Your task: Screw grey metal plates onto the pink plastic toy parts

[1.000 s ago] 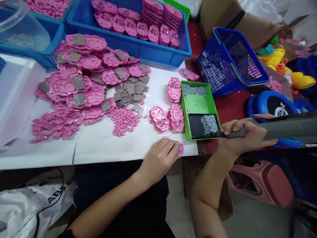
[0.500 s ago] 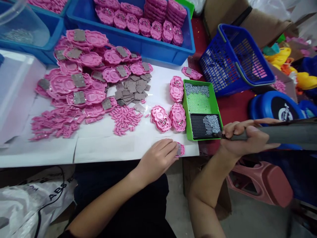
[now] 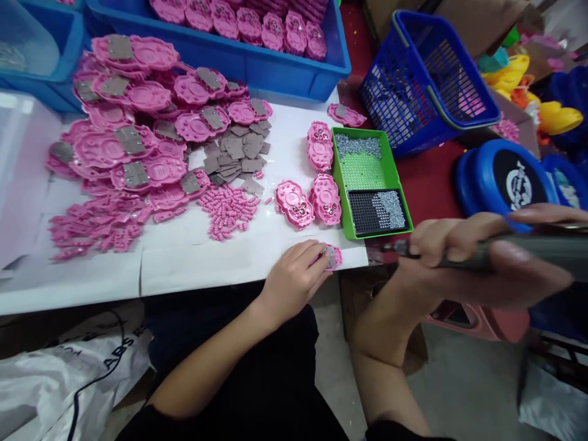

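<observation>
My left hand (image 3: 296, 278) is closed on a pink plastic part (image 3: 339, 258) with a grey metal plate on it, at the table's front edge; my fingers cover much of it. My right hand (image 3: 441, 257) grips a dark electric screwdriver (image 3: 487, 254), its tip pointing left toward that part but apart from it. Just beyond, a green tray (image 3: 367, 177) holds loose screws (image 3: 358, 147) and a black perforated screw holder (image 3: 362, 214) partly filled with screws. Several pink assembled pieces (image 3: 294, 204) lie left of the tray.
Pink parts with metal plates (image 3: 133, 138) are heaped at left, near loose grey plates (image 3: 239, 153), small pink pegs (image 3: 227, 211) and pink strips (image 3: 96, 220). A blue bin (image 3: 257, 67) of pink pieces stands behind. At right are a blue basket (image 3: 390, 98) and a blue round-topped object (image 3: 500, 177).
My right hand has drawn the screwdriver away from the screw holder, toward me, and its tip now points nearer the pink part. My left hand keeps its hold. The view has shifted slightly.
</observation>
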The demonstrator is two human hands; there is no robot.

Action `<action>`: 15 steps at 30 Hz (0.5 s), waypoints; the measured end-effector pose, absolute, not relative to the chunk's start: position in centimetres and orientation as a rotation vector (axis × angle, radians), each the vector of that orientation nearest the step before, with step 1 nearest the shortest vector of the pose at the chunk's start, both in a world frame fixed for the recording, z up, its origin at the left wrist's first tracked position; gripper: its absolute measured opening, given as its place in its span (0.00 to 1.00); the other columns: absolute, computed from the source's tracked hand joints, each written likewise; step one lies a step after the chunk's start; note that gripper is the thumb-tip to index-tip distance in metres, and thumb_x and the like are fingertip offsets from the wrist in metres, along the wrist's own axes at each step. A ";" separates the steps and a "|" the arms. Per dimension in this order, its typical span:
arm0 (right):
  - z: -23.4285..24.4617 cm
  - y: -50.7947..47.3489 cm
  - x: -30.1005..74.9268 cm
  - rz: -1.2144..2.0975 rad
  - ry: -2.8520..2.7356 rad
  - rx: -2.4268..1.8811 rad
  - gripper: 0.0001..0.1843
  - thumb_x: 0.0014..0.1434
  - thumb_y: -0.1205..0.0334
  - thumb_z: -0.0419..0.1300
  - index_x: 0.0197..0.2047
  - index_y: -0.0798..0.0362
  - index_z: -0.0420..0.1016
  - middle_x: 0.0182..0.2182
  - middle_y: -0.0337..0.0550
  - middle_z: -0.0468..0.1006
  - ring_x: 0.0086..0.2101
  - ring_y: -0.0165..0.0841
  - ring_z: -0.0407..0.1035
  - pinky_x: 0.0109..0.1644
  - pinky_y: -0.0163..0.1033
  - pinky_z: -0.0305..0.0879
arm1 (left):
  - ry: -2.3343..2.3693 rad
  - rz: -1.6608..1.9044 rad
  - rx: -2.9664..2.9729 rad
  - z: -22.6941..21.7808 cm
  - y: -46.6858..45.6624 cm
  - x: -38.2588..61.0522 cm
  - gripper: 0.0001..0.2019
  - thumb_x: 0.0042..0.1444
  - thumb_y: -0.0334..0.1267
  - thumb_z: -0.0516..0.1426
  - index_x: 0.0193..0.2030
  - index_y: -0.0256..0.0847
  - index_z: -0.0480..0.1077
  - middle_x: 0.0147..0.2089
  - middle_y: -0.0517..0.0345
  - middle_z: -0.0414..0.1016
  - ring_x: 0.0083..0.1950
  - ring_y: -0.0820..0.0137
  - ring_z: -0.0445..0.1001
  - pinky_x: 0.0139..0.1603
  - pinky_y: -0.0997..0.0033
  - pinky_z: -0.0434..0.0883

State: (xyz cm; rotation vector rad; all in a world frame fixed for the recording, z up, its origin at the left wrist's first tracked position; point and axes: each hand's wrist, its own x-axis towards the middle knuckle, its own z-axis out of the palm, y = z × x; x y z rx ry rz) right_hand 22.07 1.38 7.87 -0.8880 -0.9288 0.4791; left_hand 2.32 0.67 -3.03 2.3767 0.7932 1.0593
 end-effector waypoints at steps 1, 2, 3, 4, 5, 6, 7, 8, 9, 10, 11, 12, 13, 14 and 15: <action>7.6 1.3 21.0 0.529 -1.027 -0.847 0.16 0.45 0.64 0.59 0.39 0.45 0.74 0.16 0.26 0.65 0.10 0.27 0.51 0.13 0.36 0.56 | 0.799 1.063 2.379 -3.0 0.7 2.3 0.09 0.69 0.34 0.60 0.52 0.32 0.74 0.54 0.43 0.80 0.58 0.56 0.78 0.59 0.53 0.80; 7.2 1.2 19.9 0.583 -1.078 -0.832 0.18 0.45 0.67 0.59 0.41 0.45 0.75 0.17 0.27 0.68 0.10 0.27 0.53 0.13 0.36 0.57 | 0.806 1.076 2.383 -3.0 0.7 2.4 0.09 0.69 0.35 0.60 0.51 0.32 0.74 0.54 0.43 0.80 0.58 0.56 0.79 0.58 0.54 0.80; 6.8 1.3 19.0 0.613 -1.086 -0.830 0.19 0.46 0.68 0.58 0.43 0.45 0.75 0.18 0.28 0.70 0.11 0.27 0.54 0.14 0.36 0.57 | 0.813 1.093 2.389 -3.0 0.7 2.4 0.08 0.69 0.35 0.60 0.51 0.32 0.74 0.54 0.43 0.80 0.57 0.56 0.79 0.58 0.54 0.81; 6.2 1.3 18.2 0.637 -1.062 -0.849 0.19 0.48 0.69 0.58 0.44 0.45 0.75 0.18 0.27 0.69 0.12 0.27 0.54 0.14 0.36 0.57 | 0.819 1.109 2.394 -2.9 0.7 2.4 0.08 0.70 0.35 0.59 0.50 0.33 0.74 0.53 0.43 0.81 0.57 0.56 0.80 0.57 0.54 0.81; 5.7 1.4 17.6 0.651 -1.027 -0.872 0.19 0.48 0.70 0.58 0.44 0.45 0.74 0.18 0.27 0.69 0.12 0.26 0.53 0.15 0.36 0.58 | 0.826 1.121 2.397 -2.9 0.7 2.4 0.08 0.70 0.35 0.59 0.50 0.33 0.75 0.53 0.43 0.81 0.57 0.57 0.80 0.57 0.55 0.81; 5.3 1.5 17.2 0.659 -0.993 -0.886 0.18 0.49 0.69 0.57 0.44 0.45 0.73 0.18 0.27 0.68 0.12 0.26 0.52 0.16 0.35 0.57 | 0.828 1.128 2.396 -2.9 0.7 2.4 0.08 0.71 0.35 0.58 0.50 0.33 0.75 0.53 0.43 0.81 0.56 0.57 0.80 0.57 0.55 0.81; 4.9 1.5 17.0 0.666 -0.963 -0.899 0.17 0.48 0.69 0.57 0.43 0.46 0.72 0.18 0.27 0.67 0.12 0.25 0.51 0.16 0.35 0.56 | 0.827 1.128 2.394 -2.8 0.8 2.4 0.08 0.71 0.35 0.58 0.50 0.33 0.75 0.53 0.44 0.81 0.57 0.57 0.80 0.57 0.56 0.81; 4.6 1.6 16.9 0.667 -0.941 -0.910 0.16 0.48 0.68 0.57 0.42 0.46 0.71 0.18 0.26 0.66 0.12 0.25 0.50 0.16 0.35 0.56 | 0.824 1.122 2.391 -2.8 0.8 2.4 0.08 0.71 0.35 0.58 0.50 0.32 0.75 0.53 0.44 0.81 0.57 0.57 0.80 0.57 0.56 0.81; 4.4 1.6 16.9 0.665 -0.924 -0.924 0.16 0.48 0.67 0.58 0.41 0.46 0.70 0.17 0.26 0.65 0.12 0.25 0.49 0.16 0.35 0.55 | 0.818 1.112 2.388 -2.8 0.8 2.4 0.08 0.71 0.35 0.58 0.50 0.32 0.75 0.53 0.44 0.81 0.57 0.57 0.80 0.58 0.56 0.81; 4.2 1.7 17.0 0.660 -0.917 -0.936 0.15 0.48 0.67 0.58 0.41 0.46 0.70 0.17 0.26 0.65 0.12 0.25 0.49 0.16 0.35 0.54 | 0.813 1.105 2.383 -2.8 0.8 2.4 0.08 0.71 0.35 0.58 0.50 0.32 0.75 0.53 0.44 0.81 0.57 0.57 0.80 0.58 0.56 0.81; 4.2 1.7 17.0 0.654 -0.917 -0.946 0.14 0.48 0.66 0.58 0.40 0.46 0.69 0.17 0.26 0.64 0.12 0.25 0.49 0.16 0.35 0.53 | 0.808 1.102 2.380 -2.8 0.8 2.4 0.08 0.71 0.35 0.58 0.51 0.32 0.75 0.53 0.44 0.81 0.57 0.57 0.80 0.58 0.55 0.81; 4.2 1.8 17.1 0.646 -0.925 -0.954 0.14 0.48 0.66 0.59 0.40 0.46 0.69 0.17 0.26 0.63 0.12 0.25 0.49 0.16 0.35 0.53 | 0.805 1.101 2.378 -2.9 0.8 2.4 0.08 0.71 0.35 0.58 0.51 0.32 0.75 0.53 0.44 0.81 0.57 0.57 0.80 0.58 0.55 0.81; 4.2 1.8 17.1 0.637 -0.935 -0.961 0.14 0.48 0.66 0.59 0.40 0.46 0.69 0.17 0.26 0.63 0.12 0.25 0.49 0.15 0.35 0.53 | 0.803 1.100 2.377 -2.9 0.8 2.4 0.08 0.71 0.35 0.58 0.51 0.31 0.75 0.53 0.44 0.81 0.57 0.57 0.80 0.58 0.55 0.81; 4.2 1.9 17.1 0.630 -0.948 -0.967 0.14 0.48 0.67 0.59 0.40 0.45 0.70 0.17 0.26 0.63 0.12 0.25 0.49 0.15 0.34 0.52 | 0.801 1.100 2.378 -2.9 0.8 2.4 0.09 0.71 0.35 0.58 0.51 0.31 0.75 0.53 0.44 0.81 0.57 0.57 0.80 0.58 0.55 0.81; 4.3 1.9 17.1 0.625 -0.959 -0.970 0.14 0.49 0.67 0.59 0.41 0.44 0.70 0.17 0.26 0.63 0.12 0.25 0.49 0.15 0.34 0.52 | 0.800 1.099 2.382 -2.9 0.8 2.4 0.09 0.71 0.35 0.58 0.51 0.30 0.75 0.53 0.44 0.81 0.57 0.56 0.80 0.58 0.56 0.81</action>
